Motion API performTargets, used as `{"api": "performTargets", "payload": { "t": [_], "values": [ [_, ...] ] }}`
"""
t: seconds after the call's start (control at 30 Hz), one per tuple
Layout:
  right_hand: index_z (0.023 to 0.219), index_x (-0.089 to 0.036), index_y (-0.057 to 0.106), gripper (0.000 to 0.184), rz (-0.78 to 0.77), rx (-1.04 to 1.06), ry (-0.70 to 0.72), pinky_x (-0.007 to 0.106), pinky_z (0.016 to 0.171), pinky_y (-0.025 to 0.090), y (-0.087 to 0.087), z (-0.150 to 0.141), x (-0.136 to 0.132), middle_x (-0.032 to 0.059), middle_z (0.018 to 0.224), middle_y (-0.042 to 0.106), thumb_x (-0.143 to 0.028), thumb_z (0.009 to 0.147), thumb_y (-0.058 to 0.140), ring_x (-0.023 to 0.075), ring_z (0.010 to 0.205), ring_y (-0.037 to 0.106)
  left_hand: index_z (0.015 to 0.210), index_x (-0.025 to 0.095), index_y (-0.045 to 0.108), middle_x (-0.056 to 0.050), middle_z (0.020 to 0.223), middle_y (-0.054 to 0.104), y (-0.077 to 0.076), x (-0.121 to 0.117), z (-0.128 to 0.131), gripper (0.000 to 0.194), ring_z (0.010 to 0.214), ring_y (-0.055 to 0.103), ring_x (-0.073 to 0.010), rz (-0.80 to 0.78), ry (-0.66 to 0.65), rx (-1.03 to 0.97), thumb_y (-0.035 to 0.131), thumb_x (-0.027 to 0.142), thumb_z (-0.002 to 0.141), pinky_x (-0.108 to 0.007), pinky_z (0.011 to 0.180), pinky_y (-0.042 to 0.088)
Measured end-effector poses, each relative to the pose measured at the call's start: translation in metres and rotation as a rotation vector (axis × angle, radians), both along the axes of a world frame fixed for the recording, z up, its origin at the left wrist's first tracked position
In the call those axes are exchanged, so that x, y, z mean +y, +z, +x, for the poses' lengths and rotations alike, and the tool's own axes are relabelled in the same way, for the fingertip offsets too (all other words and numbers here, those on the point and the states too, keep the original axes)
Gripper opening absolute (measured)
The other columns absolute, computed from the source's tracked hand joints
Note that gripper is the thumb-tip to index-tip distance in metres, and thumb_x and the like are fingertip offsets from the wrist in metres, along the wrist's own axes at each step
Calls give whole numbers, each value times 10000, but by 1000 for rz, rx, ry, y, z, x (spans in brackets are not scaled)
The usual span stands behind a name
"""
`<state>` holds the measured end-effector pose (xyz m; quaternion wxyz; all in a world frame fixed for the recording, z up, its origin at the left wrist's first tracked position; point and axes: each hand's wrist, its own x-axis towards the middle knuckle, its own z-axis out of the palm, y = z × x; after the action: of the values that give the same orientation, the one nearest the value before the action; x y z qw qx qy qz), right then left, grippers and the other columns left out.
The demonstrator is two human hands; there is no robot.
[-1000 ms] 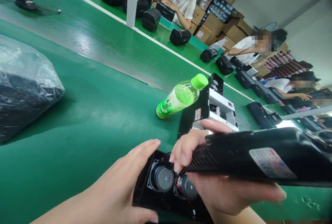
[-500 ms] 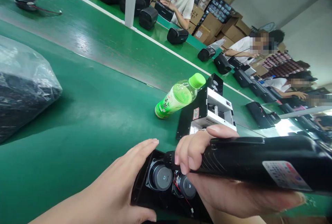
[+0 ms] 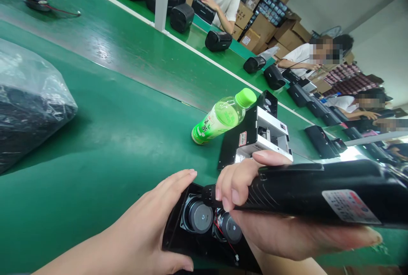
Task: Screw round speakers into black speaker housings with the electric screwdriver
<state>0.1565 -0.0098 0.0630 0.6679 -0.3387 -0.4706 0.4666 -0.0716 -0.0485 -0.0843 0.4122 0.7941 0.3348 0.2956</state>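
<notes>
Item: electric screwdriver (image 3: 296, 190), which my right hand (image 3: 270, 228) is clenching; its sticker (image 3: 350, 207) is showing red and blue print, too blurred to read. Item: black speaker housing (image 3: 204, 247), lying under the screwdriver's nose; my left hand (image 3: 156, 219) is clasping its left end. Item: bottle (image 3: 223, 115), bearing Chinese characters, standing before a black-and-white machine (image 3: 232, 145). Item: carton (image 3: 244, 13), displaying "ZX". Green counter (image 3: 127, 139) is stretching between plastic bag (image 3: 32, 109) and bottle.

Black screwdriver (image 3: 306, 190) over open speaker housing (image 3: 191, 244)
</notes>
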Motion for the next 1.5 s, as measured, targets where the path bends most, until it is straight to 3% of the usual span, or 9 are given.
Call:
{"api": "performTargets", "payload": {
  "t": [0.13,0.4,0.6,0.8,1.03,1.2,1.3,1.4,1.5],
  "values": [
    [1112,-266,1029,732,4,19,-98,288,457,592,-1,-8,6,-20,617,785,-978,951,973,175,438,669,2074,592,41,-107,2073,561,-1,3,0,1757,1848,652,-471,1,7,17,1257,635,806,-674,1437,680],
    [1013,-287,908,892,-156,5,-164,296,450,594,-5,-19,19,-74,624,746,-1105,678,1028,172,439,670,2089,530,175,-125,2095,520,-5,1,1,1648,1888,600,-483,-37,38,9,1239,612,832,-684,1504,627],
    [1234,-300,877,781,-83,-127,-259,304,469,544,-9,-26,17,-70,703,707,-1052,1059,762,162,477,645,2092,523,176,-97,2091,532,-10,0,6,1647,1877,616,-467,5,54,-16,1229,640,831,-673,1491,645],
    [960,-278,869,822,-175,-45,-234,296,442,587,5,-26,13,-70,600,749,-1052,753,1054,168,419,668,2097,525,135,-107,2091,532,-8,-1,5,1708,1872,621,-471,29,51,-30,1248,645,807,-660,1482,655],
    [1047,-267,884,838,-141,-66,-211,300,443,567,8,-28,12,-68,602,749,-1062,814,1012,164,412,644,2088,537,186,-116,2104,504,-8,-1,5,1683,1895,590,-472,-37,41,-30,1265,536,797,-682,1524,599],
    [1050,-290,844,922,-197,-6,-177,313,501,606,6,-22,9,-58,634,774,-1110,679,1043,177,455,661,2082,541,225,-133,2142,429,4,4,-2,1657,1943,514,-487,-110,-19,-53,1248,706,789,-686,1550,559],
    [1112,-277,896,914,-151,-17,-158,319,503,612,7,-19,6,-49,647,787,-1112,755,999,182,463,670,2080,535,255,-132,2158,393,10,7,-10,1417,1956,491,-490,-100,-66,-26,1119,726,973,-689,1523,583],
    [1121,-279,931,819,-122,1,-110,316,494,610,11,-16,3,-48,659,808,-1036,823,1028,178,454,678,2031,559,377,-59,2171,377,16,10,-14,898,1943,531,-406,-18,-24,51,815,528,1247,-609,1478,640],
    [1094,-285,950,759,-100,3,-112,322,495,623,19,-14,0,-41,654,813,-997,849,1043,183,466,695,1888,510,619,-13,2133,460,30,16,-12,616,1890,614,-327,104,47,121,648,363,1291,-486,1431,685]
  ]
}}
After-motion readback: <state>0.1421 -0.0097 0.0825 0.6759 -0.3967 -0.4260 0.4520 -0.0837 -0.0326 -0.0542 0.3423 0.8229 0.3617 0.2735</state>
